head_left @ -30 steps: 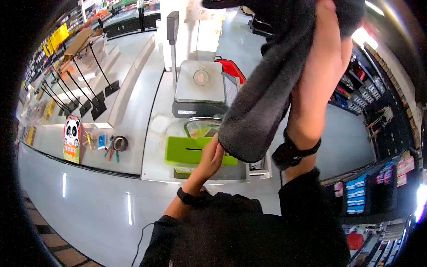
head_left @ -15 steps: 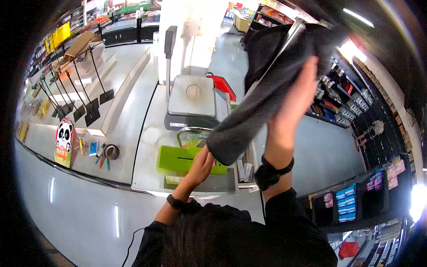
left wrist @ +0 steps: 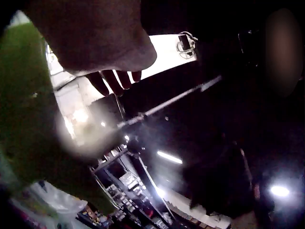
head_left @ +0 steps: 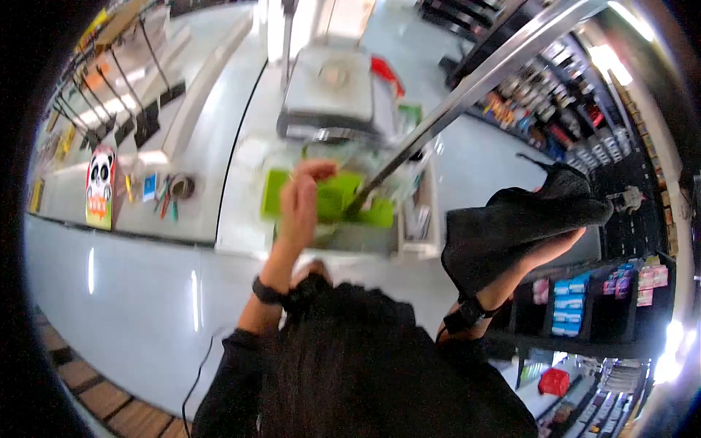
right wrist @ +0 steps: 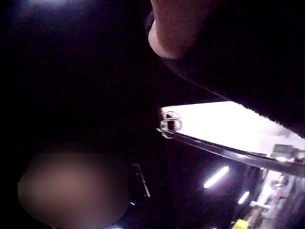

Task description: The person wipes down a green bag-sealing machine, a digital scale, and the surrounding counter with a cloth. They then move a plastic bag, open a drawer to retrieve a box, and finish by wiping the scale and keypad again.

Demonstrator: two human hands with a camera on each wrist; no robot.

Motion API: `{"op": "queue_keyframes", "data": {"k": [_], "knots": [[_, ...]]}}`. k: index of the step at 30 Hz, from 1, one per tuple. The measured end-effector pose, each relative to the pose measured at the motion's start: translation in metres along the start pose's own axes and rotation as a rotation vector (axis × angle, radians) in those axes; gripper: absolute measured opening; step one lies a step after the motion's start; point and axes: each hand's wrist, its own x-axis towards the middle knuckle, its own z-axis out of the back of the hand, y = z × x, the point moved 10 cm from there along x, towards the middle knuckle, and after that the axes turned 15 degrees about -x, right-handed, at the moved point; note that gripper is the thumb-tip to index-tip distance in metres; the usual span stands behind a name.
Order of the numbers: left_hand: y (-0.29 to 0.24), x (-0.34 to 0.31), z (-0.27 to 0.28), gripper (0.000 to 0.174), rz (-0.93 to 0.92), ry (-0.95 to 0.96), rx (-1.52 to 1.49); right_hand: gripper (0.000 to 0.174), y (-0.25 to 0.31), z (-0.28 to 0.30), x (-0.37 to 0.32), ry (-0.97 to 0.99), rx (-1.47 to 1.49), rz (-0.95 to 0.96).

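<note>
My right hand [head_left: 558, 248] holds a dark grey cloth [head_left: 504, 226] off to the right, its fingers mostly hidden by the fabric. In the right wrist view a fuzzy dark edge of this cloth [right wrist: 248, 71] runs beside the hand [right wrist: 178, 28]. My left hand [head_left: 298, 204], blurred, is raised with extended fingers over a bright green box [head_left: 336, 193] and holds nothing visible. A shiny metal pole [head_left: 467, 87] slants from the upper right down to the box, its lower end overlapping the box, apart from the left hand.
A weighing scale [head_left: 328, 87] stands behind the box on the white counter [head_left: 248, 168]. To the left are a panda figure box [head_left: 100, 186], a tape roll [head_left: 181, 186] and pens. An open drawer [head_left: 420, 219] lies right of the green box. Stocked shelves [head_left: 569, 306] line the right.
The cloth has moved right and down with my right hand, bunching up and uncovering the metal pole. My left hand has come off the cloth and shifted left and up.
</note>
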Motion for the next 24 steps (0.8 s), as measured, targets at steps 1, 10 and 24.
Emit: {"op": "queue_keyframes", "data": {"k": [1,10,24], "knots": [[-0.011,0.001,0.022,0.037,-0.009,-0.039,0.129,0.053,-0.021,0.021,-0.023,-0.193,-0.148,-0.123],[0.046,-0.031,0.082,0.062,0.362,0.212,0.260,0.048,-0.079,-0.064,-0.190,0.573,-1.104,0.498],[0.059,-0.046,0.126,0.067,0.503,0.247,0.049,0.045,-0.118,-0.218,-0.282,0.689,-0.915,0.354]]}}
